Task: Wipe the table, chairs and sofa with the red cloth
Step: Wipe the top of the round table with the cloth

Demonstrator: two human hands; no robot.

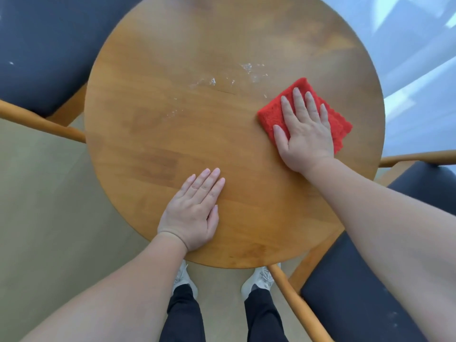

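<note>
A round wooden table (172, 134) fills the middle of the head view. The folded red cloth (271, 112) lies flat on its right side. My right hand (304, 134) presses down on the cloth with straight, spread fingers. My left hand (195, 211) rests flat on the bare wood near the front edge, fingers straight and together. White crumbs and smears (229, 80) are scattered on the tabletop, up and to the left of the cloth.
A chair with a dark seat (44, 53) and wooden arm stands at the upper left. A second dark-seated chair (365, 292) with wooden frame stands at the lower right. My feet in white shoes (259, 280) stand under the table's front edge. A pale curtain (419, 58) hangs at right.
</note>
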